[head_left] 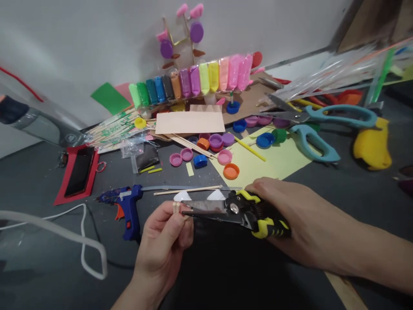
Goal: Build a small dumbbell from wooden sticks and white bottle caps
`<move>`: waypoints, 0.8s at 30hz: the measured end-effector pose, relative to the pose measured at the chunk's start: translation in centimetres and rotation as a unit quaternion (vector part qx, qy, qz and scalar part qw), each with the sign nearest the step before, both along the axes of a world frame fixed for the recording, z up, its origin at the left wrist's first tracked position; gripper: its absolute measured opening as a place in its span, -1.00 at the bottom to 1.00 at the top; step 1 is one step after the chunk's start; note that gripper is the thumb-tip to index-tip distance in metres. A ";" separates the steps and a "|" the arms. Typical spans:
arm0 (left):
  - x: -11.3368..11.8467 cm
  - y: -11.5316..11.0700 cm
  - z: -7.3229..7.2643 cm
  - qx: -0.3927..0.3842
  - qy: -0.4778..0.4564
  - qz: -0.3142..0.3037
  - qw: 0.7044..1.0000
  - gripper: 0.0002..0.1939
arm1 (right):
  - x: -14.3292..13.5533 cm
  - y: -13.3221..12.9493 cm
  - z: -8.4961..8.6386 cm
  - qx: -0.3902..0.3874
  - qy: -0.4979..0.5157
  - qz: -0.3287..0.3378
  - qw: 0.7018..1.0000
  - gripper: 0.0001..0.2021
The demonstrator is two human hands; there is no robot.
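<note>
My left hand pinches a pair of short, pale wooden sticks between thumb and fingers, their ends showing above the thumb. Wrapped round the black-and-yellow handles of a pair of shears is my right hand. The blades point left and are parted; their tips reach the sticks, though I cannot tell whether they touch. Just behind the blades sit two small white pieces, partly hidden. A longer wooden stick lies on the table beyond them.
A blue glue gun and a white cable lie at left. Coloured bottle caps, yellow paper and large blue-handled scissors are ahead. Packed clay bars lean by the wall; a phone rests on red card.
</note>
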State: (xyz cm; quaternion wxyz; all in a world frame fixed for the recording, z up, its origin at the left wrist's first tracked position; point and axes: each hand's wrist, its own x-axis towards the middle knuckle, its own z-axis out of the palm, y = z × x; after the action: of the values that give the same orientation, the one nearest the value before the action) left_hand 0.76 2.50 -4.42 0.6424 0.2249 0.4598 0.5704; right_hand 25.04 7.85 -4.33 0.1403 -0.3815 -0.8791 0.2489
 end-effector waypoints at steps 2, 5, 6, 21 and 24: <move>0.0 -0.1 -0.2 -0.002 0.010 0.000 1.000 -0.81 | 0.0 -0.1 -0.3 -0.013 -0.001 -0.001 1.000 -0.77; -0.1 -0.2 -0.3 0.000 0.020 -0.011 1.000 -0.80 | 0.0 -0.1 -0.5 -0.025 -0.002 -0.004 1.000 -0.73; -0.1 -0.3 -0.3 0.003 0.024 -0.011 1.000 -0.79 | 0.0 -0.1 -0.5 -0.029 -0.003 -0.006 1.000 -0.72; 1.0 -0.4 0.4 0.001 0.005 0.018 1.000 -0.75 | -0.2 -0.6 -0.8 0.040 -0.004 -0.004 0.999 -0.82; 0.9 -0.1 0.4 0.008 0.002 0.008 1.000 -0.77 | -0.3 -0.4 -0.7 0.008 0.002 -0.032 0.999 -0.85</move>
State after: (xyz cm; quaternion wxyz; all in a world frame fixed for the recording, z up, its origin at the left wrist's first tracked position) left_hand 1.64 2.36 -4.05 0.6350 0.2276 0.4581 0.5789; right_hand 24.75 7.41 -5.00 0.1530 -0.4080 -0.8681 0.2377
